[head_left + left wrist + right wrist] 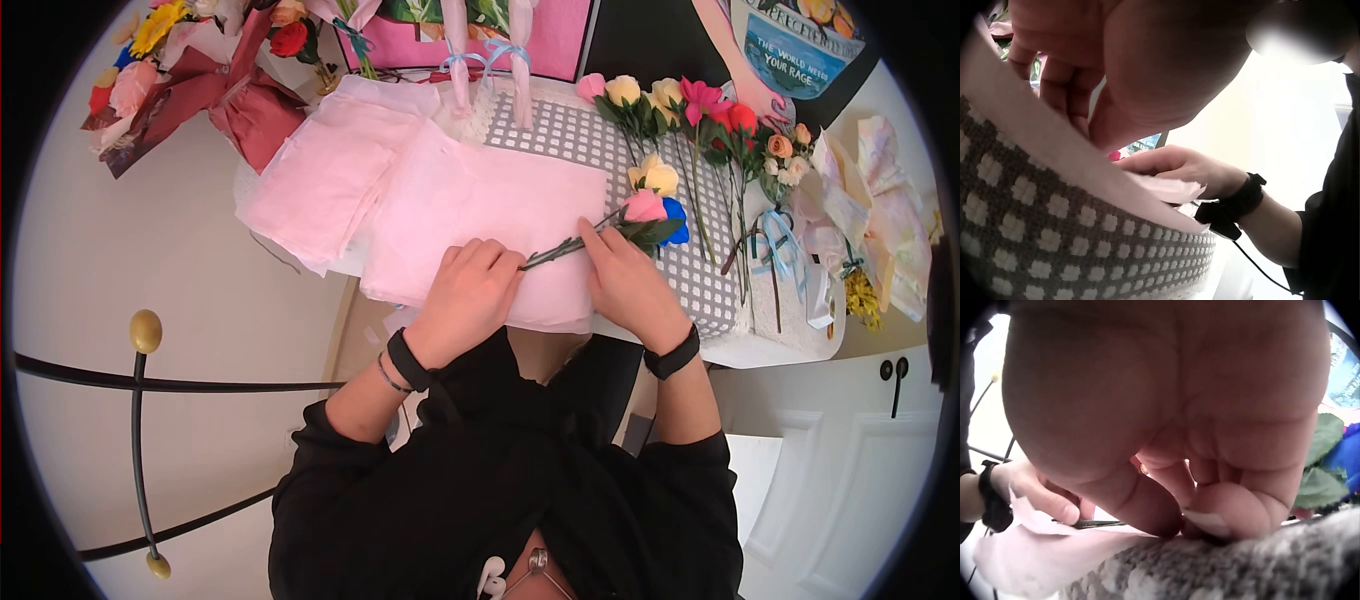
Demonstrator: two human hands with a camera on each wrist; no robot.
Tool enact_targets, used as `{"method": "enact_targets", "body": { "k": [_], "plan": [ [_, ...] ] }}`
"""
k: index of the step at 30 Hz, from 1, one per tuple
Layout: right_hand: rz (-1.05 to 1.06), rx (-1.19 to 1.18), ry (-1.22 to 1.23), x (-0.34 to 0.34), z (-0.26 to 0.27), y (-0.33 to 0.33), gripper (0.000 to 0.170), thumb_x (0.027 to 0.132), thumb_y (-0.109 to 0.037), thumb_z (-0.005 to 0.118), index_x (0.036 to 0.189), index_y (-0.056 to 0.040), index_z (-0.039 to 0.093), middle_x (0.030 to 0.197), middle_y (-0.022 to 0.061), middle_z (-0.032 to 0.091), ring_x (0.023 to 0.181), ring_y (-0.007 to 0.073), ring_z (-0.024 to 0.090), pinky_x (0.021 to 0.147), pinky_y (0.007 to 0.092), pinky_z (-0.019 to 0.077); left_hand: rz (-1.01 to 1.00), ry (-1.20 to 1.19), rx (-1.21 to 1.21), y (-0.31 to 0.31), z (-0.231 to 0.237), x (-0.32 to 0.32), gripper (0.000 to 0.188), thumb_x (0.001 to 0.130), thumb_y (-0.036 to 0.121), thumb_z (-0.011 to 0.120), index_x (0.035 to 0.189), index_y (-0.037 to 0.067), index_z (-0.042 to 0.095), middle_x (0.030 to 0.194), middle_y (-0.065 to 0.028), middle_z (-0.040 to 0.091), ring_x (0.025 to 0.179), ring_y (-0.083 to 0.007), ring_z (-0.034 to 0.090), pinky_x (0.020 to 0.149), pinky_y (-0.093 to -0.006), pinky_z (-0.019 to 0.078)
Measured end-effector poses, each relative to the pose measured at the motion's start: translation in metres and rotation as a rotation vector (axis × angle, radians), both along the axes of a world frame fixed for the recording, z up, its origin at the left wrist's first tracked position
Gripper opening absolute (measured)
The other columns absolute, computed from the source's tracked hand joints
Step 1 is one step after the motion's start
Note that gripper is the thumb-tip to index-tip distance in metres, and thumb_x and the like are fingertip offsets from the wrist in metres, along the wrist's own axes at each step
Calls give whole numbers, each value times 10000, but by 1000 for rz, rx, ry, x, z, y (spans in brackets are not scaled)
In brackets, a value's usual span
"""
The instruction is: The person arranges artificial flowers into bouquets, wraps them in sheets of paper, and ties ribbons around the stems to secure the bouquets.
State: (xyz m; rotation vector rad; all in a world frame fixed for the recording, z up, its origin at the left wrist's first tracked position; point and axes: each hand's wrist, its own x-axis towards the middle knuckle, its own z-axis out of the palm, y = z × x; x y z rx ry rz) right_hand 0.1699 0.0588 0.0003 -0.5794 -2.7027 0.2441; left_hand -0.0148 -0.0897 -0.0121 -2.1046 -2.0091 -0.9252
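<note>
Both hands hold the dark green stems (553, 255) of artificial roses over pale pink wrapping paper (480, 190). My left hand (470, 287) grips the lower stem ends, its fingers curled in the left wrist view. Higher up, near the flower heads, my right hand (638, 285) pinches the stems with thumb and fingertips close to the paper. Just beyond that hand are a pink rose (645, 206), a blue rose (677, 222) and green leaves (650, 234). A cream rose (655, 176) lies right behind them. The right palm hides the pinch point in the right wrist view.
More pink paper (320, 165) is spread at the left of the table. Several loose flower stems (700, 170) lie on the grey checked cloth (560, 125) at the right. A red-wrapped bouquet (235, 95) stands back left; pale wrapping (880, 210) stands far right.
</note>
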Motion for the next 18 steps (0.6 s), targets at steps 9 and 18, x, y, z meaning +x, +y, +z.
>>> {"method": "enact_targets", "body": {
  "k": [9, 18],
  "plan": [
    [39, 13, -111, 1, 0, 5, 535, 800, 23, 530, 1333, 40, 488, 1028, 192, 571, 881, 368, 615, 784, 420, 512, -20, 121, 153, -17, -17, 37, 369, 689, 87, 751, 1035, 98, 623, 1115, -72, 586, 1029, -283, 558, 846, -413, 394],
    [92, -103, -146, 5, 14, 11, 525, 800, -33, 549, 1317, 39, 494, 1080, 216, 590, 874, 386, 645, 770, 425, 534, 131, -39, 192, 0, -15, 13, 114, 845, 103, 686, 906, 34, 618, 958, -63, 594, 902, -261, 560, 788, -380, 393]
  ]
}}
